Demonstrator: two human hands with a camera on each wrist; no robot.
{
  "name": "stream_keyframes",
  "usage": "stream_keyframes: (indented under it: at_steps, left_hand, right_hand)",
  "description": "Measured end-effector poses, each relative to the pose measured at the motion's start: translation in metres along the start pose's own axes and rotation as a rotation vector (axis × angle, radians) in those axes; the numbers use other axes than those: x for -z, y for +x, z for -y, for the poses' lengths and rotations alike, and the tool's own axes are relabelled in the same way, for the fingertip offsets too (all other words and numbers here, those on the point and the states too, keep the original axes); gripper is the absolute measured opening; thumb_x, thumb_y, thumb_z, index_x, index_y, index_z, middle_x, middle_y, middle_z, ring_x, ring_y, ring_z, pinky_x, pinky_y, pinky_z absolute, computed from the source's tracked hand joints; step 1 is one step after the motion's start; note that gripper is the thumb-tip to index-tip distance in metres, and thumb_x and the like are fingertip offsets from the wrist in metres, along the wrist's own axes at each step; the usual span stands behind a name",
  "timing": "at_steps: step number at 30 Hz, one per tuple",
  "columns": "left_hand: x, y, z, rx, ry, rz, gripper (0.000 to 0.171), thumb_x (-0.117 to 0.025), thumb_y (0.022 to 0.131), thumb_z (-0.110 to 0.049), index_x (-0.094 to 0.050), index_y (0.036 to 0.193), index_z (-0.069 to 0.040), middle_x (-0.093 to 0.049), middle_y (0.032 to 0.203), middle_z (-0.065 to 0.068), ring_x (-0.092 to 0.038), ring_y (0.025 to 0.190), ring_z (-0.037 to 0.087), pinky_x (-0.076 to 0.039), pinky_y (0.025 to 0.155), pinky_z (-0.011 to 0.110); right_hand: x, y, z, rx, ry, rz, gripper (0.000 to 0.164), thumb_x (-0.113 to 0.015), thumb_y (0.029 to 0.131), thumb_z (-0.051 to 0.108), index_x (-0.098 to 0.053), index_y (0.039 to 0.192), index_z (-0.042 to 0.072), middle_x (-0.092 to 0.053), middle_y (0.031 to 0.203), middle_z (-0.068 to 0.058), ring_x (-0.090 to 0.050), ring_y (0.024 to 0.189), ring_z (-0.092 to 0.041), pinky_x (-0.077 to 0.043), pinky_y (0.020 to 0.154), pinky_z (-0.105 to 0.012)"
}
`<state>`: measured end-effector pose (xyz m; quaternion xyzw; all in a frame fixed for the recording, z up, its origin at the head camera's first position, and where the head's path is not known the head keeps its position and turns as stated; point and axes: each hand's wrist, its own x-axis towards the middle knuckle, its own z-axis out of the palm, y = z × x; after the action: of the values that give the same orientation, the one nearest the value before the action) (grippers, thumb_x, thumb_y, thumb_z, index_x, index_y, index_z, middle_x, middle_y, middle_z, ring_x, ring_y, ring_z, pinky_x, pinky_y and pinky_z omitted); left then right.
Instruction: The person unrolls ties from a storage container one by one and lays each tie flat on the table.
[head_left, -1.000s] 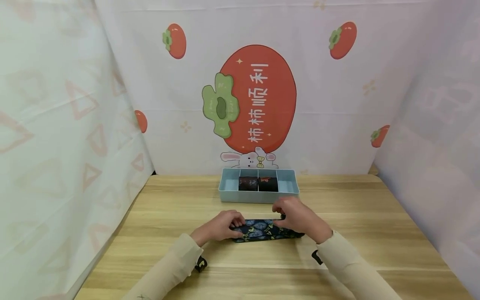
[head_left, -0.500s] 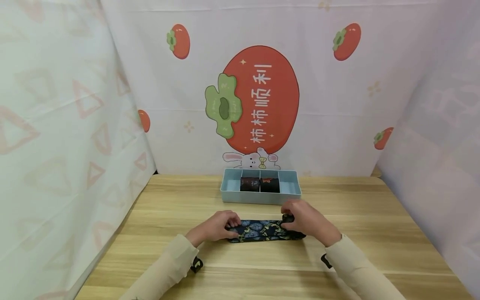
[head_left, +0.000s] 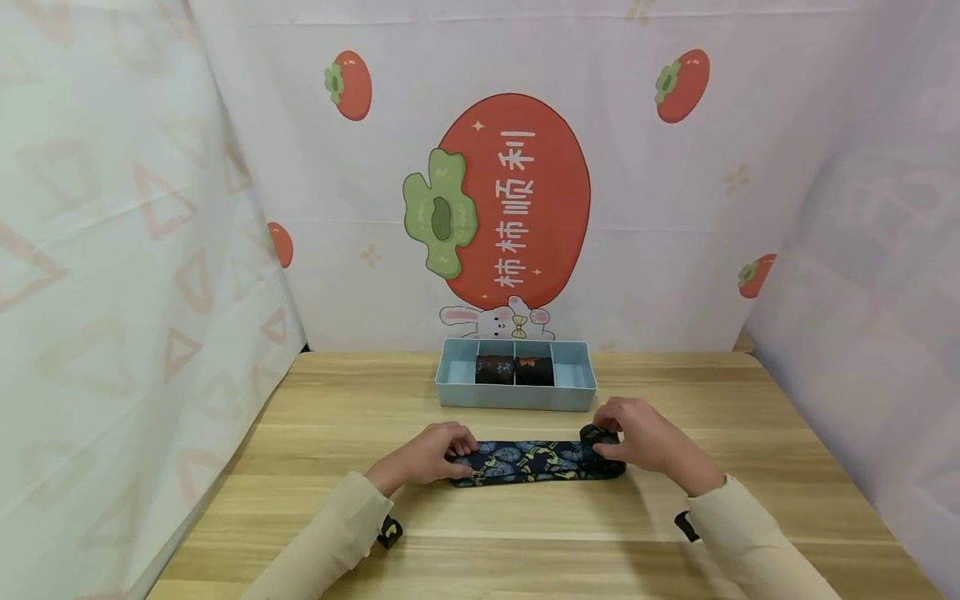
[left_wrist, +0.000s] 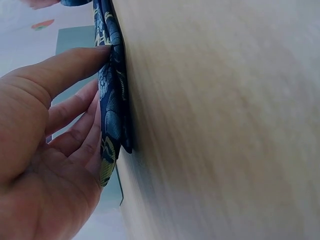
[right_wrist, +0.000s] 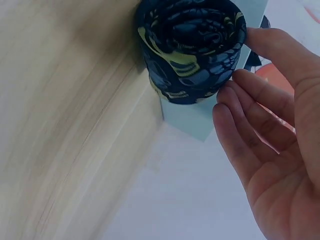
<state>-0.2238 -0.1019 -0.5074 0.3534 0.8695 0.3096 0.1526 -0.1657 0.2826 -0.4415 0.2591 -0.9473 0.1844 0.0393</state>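
A dark blue necktie [head_left: 525, 460] with blue and yellow figures lies folded flat along the table, its right end wound into a standing roll [right_wrist: 192, 55]. My left hand [head_left: 427, 454] holds the flat left end; in the left wrist view its thumb touches the fabric, with the other fingertips partly hidden behind the tie. My right hand [head_left: 648, 437] grips the roll between thumb and fingers. In the right wrist view the roll's spiral layers show on top.
Behind the tie stands a light blue divided box [head_left: 517, 398]. Its two middle compartments hold a dark brownish roll [head_left: 495, 369] and a black roll with a red figure [head_left: 534, 372]. A printed cloth [head_left: 637, 250] hangs behind the wooden table [head_left: 525, 550].
My right hand and the roll have moved to the right. My left hand has shifted slightly left, and a longer flat stretch of necktie shows between the hands.
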Motion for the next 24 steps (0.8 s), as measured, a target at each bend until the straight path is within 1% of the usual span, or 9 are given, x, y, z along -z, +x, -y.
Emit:
stream_keyframes:
  at_steps: [2, 6, 8, 12, 15, 19, 24]
  left_hand:
    - [0.000, 0.000, 0.000, 0.001, -0.006, 0.000, 0.029, -0.082, 0.094, -0.020, -0.071, 0.119, -0.012, -0.067, 0.110, -0.004, -0.062, 0.096, 0.006, -0.057, 0.088, 0.027]
    - [0.000, -0.001, 0.000, 0.003, -0.017, 0.002, 0.029, -0.082, 0.094, -0.019, -0.071, 0.119, -0.012, -0.067, 0.110, -0.003, -0.062, 0.097, 0.007, -0.057, 0.089, 0.027]
    - [0.000, -0.001, -0.001, 0.004, -0.018, 0.002, 0.029, -0.082, 0.094, -0.019, -0.071, 0.119, -0.012, -0.067, 0.110, -0.003, -0.062, 0.097, 0.006, -0.057, 0.089, 0.027]
    - [0.000, -0.001, -0.002, 0.009, -0.015, 0.004, 0.029, -0.082, 0.094, -0.019, -0.071, 0.120, -0.012, -0.067, 0.110, -0.003, -0.063, 0.097, 0.007, -0.057, 0.089, 0.027]
    - [0.000, -0.002, -0.002, 0.007, -0.014, 0.003, 0.029, -0.082, 0.094, -0.019, -0.071, 0.120, -0.012, -0.067, 0.111, -0.003, -0.063, 0.097, 0.008, -0.057, 0.089, 0.028]
    - [0.000, -0.002, -0.001, 0.006, -0.002, -0.001, 0.029, -0.082, 0.093, -0.019, -0.071, 0.119, -0.012, -0.067, 0.110, -0.004, -0.063, 0.097, 0.007, -0.057, 0.089, 0.028]
    - [0.000, -0.001, -0.001, 0.006, -0.001, -0.005, 0.029, -0.082, 0.093, -0.019, -0.071, 0.119, -0.012, -0.068, 0.110, -0.004, -0.063, 0.097, 0.007, -0.057, 0.089, 0.027]
  right_hand:
    - [0.002, -0.005, -0.004, -0.009, 0.001, -0.002, 0.021, -0.089, 0.084, 0.018, -0.077, 0.099, 0.008, -0.070, 0.092, 0.002, -0.064, 0.079, -0.011, -0.058, 0.070, -0.027]
    - [0.007, -0.015, -0.014, -0.037, 0.026, -0.008, 0.021, -0.087, 0.086, 0.018, -0.077, 0.101, 0.009, -0.073, 0.096, 0.000, -0.071, 0.083, -0.018, -0.063, 0.074, -0.035]
    - [0.008, -0.020, -0.020, -0.054, 0.050, -0.005, 0.022, -0.087, 0.087, 0.020, -0.077, 0.103, 0.009, -0.074, 0.099, 0.000, -0.072, 0.085, -0.019, -0.063, 0.076, -0.038]
    - [0.007, -0.029, -0.032, -0.091, 0.108, 0.003, 0.023, -0.085, 0.090, 0.023, -0.077, 0.107, 0.009, -0.075, 0.102, 0.000, -0.072, 0.088, -0.016, -0.064, 0.079, -0.037]
    - [0.008, -0.032, -0.037, -0.113, 0.131, -0.001, 0.023, -0.084, 0.091, 0.024, -0.077, 0.108, 0.010, -0.075, 0.103, 0.001, -0.071, 0.088, -0.013, -0.063, 0.080, -0.035]
    - [0.010, -0.030, -0.033, -0.109, 0.124, -0.023, 0.023, -0.085, 0.091, 0.023, -0.076, 0.109, 0.011, -0.075, 0.102, 0.001, -0.072, 0.089, -0.015, -0.064, 0.081, -0.037]
    - [0.013, -0.016, -0.019, -0.046, 0.098, -0.012, 0.026, -0.085, 0.090, 0.021, -0.076, 0.111, 0.008, -0.075, 0.103, -0.001, -0.072, 0.089, -0.015, -0.064, 0.082, -0.043]
